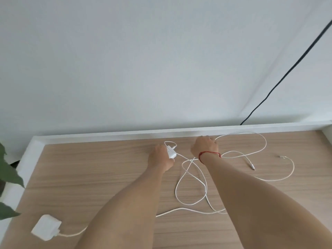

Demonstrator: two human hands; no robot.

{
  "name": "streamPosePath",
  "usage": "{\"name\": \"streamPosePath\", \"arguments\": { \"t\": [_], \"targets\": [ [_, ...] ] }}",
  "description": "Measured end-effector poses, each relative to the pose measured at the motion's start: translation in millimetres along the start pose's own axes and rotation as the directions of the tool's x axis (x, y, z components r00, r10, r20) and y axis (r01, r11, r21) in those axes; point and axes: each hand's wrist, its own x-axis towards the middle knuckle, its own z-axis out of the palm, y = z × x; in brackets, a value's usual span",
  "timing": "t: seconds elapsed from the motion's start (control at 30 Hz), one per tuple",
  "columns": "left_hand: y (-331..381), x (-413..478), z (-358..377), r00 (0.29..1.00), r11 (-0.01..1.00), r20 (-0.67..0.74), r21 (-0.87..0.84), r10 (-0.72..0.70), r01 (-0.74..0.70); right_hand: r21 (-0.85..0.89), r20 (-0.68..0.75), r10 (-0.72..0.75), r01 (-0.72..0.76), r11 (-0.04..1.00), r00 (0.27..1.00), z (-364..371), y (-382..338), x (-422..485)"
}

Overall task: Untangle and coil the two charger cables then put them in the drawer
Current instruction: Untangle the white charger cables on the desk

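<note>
Two white charger cables lie tangled on the wooden desk [89, 168]. My left hand [160, 158] grips a small white adapter [171, 152] near the desk's back edge. My right hand [204, 146], a red string round its wrist, pinches a thin cable [258, 151] that loops out to the right and ends in a plug [252, 166]. Crossed loops [190, 177] lie between my forearms. A thicker cable [179, 210] runs under my left arm to a large white adapter [46, 230] at the front left. No drawer is in view.
A white raised rim [161, 133] borders the desk at the back and left, against a white wall. A black cable [287, 71] hangs down the wall at the right. Green plant leaves [9, 175] reach in at the left edge.
</note>
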Motion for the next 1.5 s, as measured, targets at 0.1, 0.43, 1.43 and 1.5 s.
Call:
{"name": "streamPosePath", "arguments": {
  "t": [0.1,0.43,1.43,1.5],
  "targets": [
    [-29,-11,-14,0.991,0.988,-0.05,-0.095,-0.126,0.121,0.141,0.051,-0.156,0.148,0.979,0.986,0,-41,-2],
    [-120,-27,-55,0.95,0.94,-0.146,-0.247,-0.277,0.237,0.303,0.392,-0.398,0.293,0.907,0.829,30,-138,-35],
    [-348,32,-123,0.942,0.973,-0.301,0.129,-0.147,0.193,0.271,0.178,-0.257,0.204,0.941,0.95,93,-320,-36],
    [-338,30,-130,0.946,0.988,-0.3,0.058,-0.122,0.146,0.271,0.189,-0.288,0.232,0.934,0.939,94,-322,-36]
  ]
}}
